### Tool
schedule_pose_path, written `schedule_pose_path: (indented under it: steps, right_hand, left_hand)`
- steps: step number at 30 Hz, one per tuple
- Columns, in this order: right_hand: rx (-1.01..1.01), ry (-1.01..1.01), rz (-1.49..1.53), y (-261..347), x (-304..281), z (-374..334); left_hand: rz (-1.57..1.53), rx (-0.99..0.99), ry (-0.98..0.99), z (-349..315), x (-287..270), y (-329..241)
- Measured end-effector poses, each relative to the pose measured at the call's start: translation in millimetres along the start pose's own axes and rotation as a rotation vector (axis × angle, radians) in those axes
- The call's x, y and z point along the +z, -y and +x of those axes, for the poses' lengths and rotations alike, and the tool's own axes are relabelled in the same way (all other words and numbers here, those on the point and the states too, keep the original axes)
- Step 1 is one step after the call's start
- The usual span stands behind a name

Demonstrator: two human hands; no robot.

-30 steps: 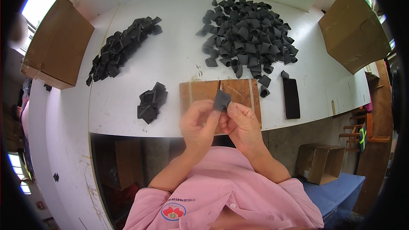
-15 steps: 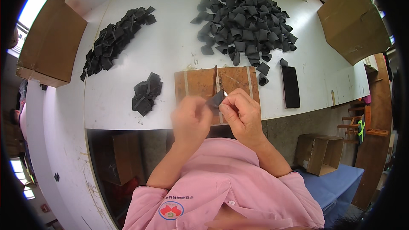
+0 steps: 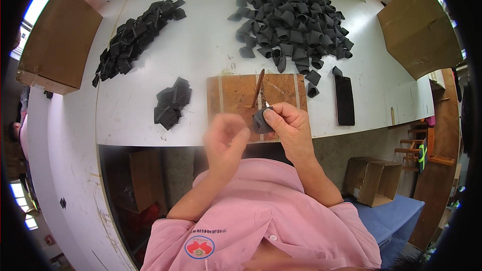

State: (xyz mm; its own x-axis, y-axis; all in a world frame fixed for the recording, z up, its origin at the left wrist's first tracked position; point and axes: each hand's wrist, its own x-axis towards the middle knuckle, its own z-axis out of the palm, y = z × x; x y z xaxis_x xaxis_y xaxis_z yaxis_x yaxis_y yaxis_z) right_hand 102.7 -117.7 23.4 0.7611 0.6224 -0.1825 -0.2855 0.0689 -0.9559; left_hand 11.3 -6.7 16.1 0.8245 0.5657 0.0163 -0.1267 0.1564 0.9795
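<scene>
My right hand (image 3: 288,123) pinches a small dark grey fabric loop (image 3: 261,122) between thumb and fingers, its open end facing left. Just left of the loop, my left hand (image 3: 226,135) is smeared by motion, with its fingers curled. Whether it holds anything is unclear. Beneath and beyond both hands lies a brown board (image 3: 228,93) with pale strips across it. A slim brown rod (image 3: 258,88) rises from the board, with a thin metal part beside it reaching toward the loop. How these parts join is hidden by the right hand and the loop.
A large heap of dark loops (image 3: 296,25) covers the far middle. Flat dark pieces lie in a long pile (image 3: 133,37) and a small pile (image 3: 172,103) at left. A black phone (image 3: 344,101) is at right. Cardboard boxes (image 3: 63,35) (image 3: 419,27) stand at both sides.
My left hand has come away from the dark piece, which both hands were touching before. The piece now shows as a rounded loop in my right hand. The brown rod leans more to the right.
</scene>
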Motion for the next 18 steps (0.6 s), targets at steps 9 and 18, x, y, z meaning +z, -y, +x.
schedule_pose_path:
  steps: [9,18]
  right_hand:
    - [-0.198,-0.161,-0.113,-12,14,-4]
    - [-0.241,-0.120,-0.127,-18,14,-11]
  left_hand:
    - [0.339,0.270,0.016,5,5,12]
    - [0.048,0.042,0.040,3,-1,19]
